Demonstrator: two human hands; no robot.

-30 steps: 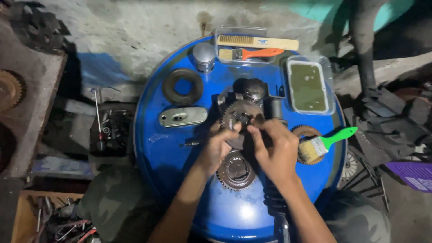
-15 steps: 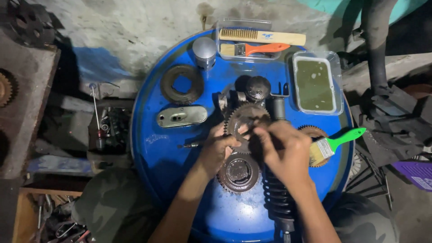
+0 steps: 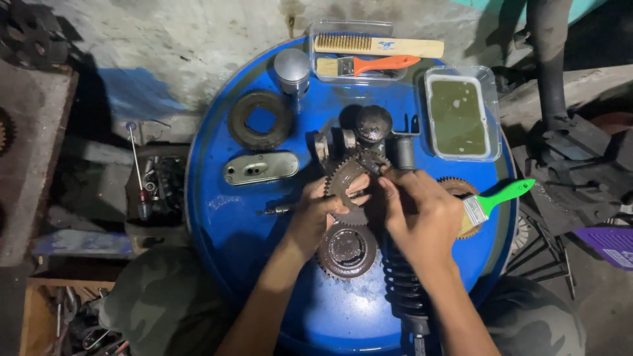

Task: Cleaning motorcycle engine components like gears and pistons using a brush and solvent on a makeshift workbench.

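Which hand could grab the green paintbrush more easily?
Probably the right hand. The green-handled brush lies just beside it on the blue drum top, while the left hand sits on the far side, fingers on the rusty gear.

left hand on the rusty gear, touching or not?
Touching. Head view: left hand wraps the rusty gear, its fingers lying across the gear's face with no gap.
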